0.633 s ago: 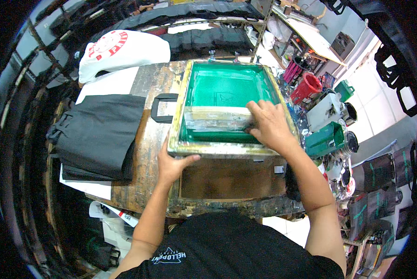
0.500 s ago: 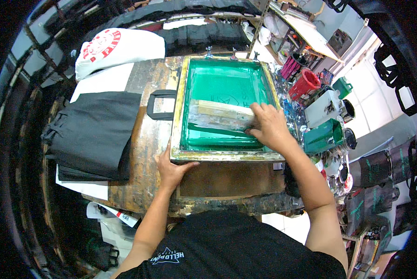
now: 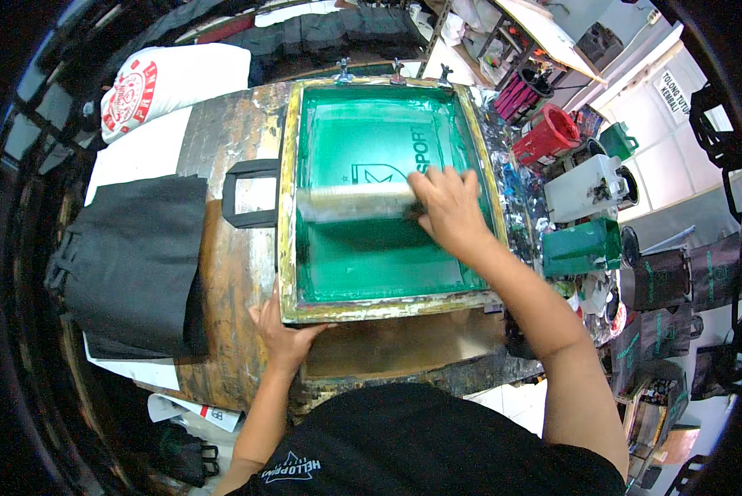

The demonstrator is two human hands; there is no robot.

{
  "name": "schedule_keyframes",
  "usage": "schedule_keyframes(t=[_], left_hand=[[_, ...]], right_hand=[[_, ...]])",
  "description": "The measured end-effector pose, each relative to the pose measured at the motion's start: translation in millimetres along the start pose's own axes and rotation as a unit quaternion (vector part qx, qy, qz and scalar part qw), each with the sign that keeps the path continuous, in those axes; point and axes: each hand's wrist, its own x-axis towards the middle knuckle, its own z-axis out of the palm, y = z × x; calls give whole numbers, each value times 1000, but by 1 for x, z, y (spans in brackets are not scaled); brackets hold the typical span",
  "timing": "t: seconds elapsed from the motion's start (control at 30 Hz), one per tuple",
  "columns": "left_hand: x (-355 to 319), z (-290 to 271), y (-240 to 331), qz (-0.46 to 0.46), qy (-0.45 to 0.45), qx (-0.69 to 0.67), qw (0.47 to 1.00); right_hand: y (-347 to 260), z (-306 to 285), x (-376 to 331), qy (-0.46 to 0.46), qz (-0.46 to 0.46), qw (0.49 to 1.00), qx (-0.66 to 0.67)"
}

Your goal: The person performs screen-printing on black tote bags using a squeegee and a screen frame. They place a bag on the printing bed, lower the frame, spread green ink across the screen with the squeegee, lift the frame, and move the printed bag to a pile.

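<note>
I'm mid-stroke on a print pass: my right hand point(image 3: 447, 211) grips the squeegee point(image 3: 356, 201) across the green screen point(image 3: 387, 248) at frame centre, my left hand point(image 3: 282, 326) presses flat on its lower-left frame; next needs steady, even pressure.

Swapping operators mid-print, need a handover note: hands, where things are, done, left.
Right hand grips the squeegee, lying across the middle of the green screen. Left hand presses the frame's near-left corner. Black bag handle sticks out from under the frame's left side; stack of black bags lies further left.
Done: frame down, squeegee at mid-screen.
Left: probably finish the stroke, lift the frame, swap bags.
</note>
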Motion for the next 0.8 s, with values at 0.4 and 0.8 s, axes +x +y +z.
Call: schedule_keyframes(t=[0.4,0.8], left_hand=[[-1,-9,7,-84,-51,30,995],[253,17,47,177,54,30,982]], right_hand=[[128,77,221,16,-40,999,-15],[126,82,210,104,-2,993,-48]])
